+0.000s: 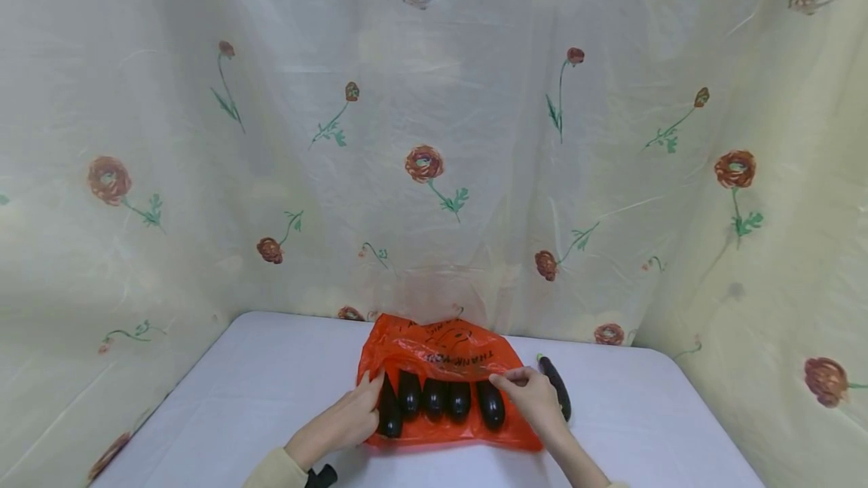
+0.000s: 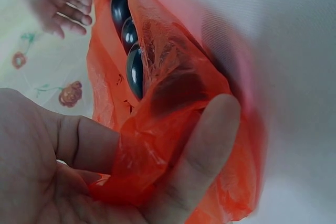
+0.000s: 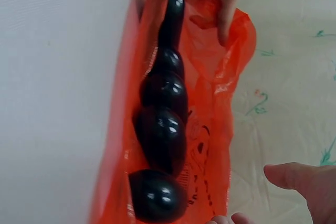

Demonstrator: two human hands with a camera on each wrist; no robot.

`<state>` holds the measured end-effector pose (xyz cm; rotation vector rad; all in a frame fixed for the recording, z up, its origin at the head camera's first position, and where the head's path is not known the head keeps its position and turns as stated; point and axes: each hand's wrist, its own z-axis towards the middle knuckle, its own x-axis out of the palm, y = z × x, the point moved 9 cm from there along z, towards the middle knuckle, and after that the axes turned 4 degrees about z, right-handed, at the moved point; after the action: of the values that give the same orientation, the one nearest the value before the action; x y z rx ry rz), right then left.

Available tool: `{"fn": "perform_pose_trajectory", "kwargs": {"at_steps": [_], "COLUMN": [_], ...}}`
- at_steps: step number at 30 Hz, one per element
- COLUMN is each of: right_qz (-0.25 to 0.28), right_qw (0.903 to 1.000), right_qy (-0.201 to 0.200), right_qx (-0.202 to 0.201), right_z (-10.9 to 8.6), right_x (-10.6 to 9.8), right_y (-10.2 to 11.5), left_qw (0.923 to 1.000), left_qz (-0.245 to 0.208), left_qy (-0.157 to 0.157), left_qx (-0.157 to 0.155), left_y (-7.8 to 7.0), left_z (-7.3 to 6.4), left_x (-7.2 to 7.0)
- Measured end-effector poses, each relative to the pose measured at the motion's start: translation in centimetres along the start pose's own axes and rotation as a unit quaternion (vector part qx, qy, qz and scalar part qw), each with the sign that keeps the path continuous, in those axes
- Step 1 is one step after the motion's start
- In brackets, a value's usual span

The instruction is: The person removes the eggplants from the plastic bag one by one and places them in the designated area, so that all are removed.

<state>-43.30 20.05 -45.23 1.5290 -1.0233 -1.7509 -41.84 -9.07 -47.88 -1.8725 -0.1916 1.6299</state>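
A red plastic bag with black lettering lies on the table, its mouth towards me. Several dark eggplants sit side by side in the mouth, and in the right wrist view they form a row. On the left, my left hand pinches the bag's edge between thumb and fingers, plainest in the left wrist view, where film bunches in the grip. My right hand hovers by the bag's right side, thumb and fingers apart and holding nothing. Beside it, outside the bag, lies another eggplant with a green stem.
The white table extends to both sides of the bag. A flowered curtain hangs behind and along the sides. A black object shows at my left wrist.
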Motion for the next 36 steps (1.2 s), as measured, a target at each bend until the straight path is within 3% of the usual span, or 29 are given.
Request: {"fn": "perform_pose_trajectory", "kwargs": {"at_steps": [16, 26, 36], "right_qz": [-0.023, -0.040, -0.050], "right_qw": [0.9996, 0.9983, 0.9984], "right_qy": [-0.011, -0.027, -0.011], "right_qx": [0.006, -0.034, -0.023], "right_z": [-0.1, 0.1, -0.1], "right_x": [1.7, 1.9, 2.5], "right_y": [-1.1, -1.4, -1.8], "left_qw": [0.9999, 0.9997, 0.9997], "left_qz": [-0.010, -0.015, -0.014], "left_qy": [0.009, 0.010, 0.013], "left_qx": [-0.004, -0.015, -0.016], "left_y": [0.0, 0.2, 0.2], "left_z": [-0.1, 0.0, 0.1], "left_x": [0.0, 0.1, 0.2]}}
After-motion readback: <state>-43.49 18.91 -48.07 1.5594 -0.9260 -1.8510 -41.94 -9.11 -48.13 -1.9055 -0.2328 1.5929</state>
